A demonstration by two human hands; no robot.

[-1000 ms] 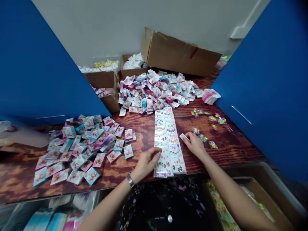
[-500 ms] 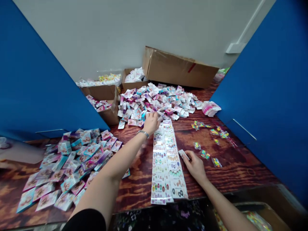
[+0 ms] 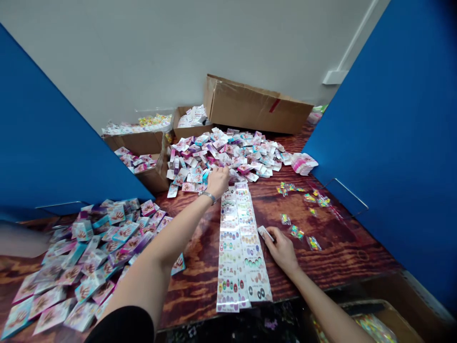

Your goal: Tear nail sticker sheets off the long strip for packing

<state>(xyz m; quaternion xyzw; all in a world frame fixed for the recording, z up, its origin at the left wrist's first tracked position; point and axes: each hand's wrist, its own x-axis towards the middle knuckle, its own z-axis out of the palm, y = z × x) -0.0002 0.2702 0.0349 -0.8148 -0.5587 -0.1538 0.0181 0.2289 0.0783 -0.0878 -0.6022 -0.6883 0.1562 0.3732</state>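
Note:
My left hand [image 3: 218, 182] reaches across the wooden table [image 3: 194, 295] and rests its fingers on the front edge of a big heap of white and pink printed cards [image 3: 228, 157]. Whether it grips a card is hidden. Two long columns of nail-design cards [image 3: 237, 247] lie side by side below it. My right hand [image 3: 282, 250] lies on the table beside those columns, with a small white card [image 3: 264, 233] at its fingertips. Small clear packets of colourful pieces [image 3: 296, 232] lie scattered to its right.
A second heap of cards with hand pictures [image 3: 91, 267] lies at the left. A stack of pink cards [image 3: 304, 163] sits right of the far heap. Cardboard boxes [image 3: 255, 105] stand behind. Blue panels [image 3: 392, 143] flank the table, and a tray [image 3: 378, 324] sits below its near edge.
My left hand has moved forward from the near end of the card columns to the far heap. My right hand has stayed beside the columns, and the view has shifted slightly.

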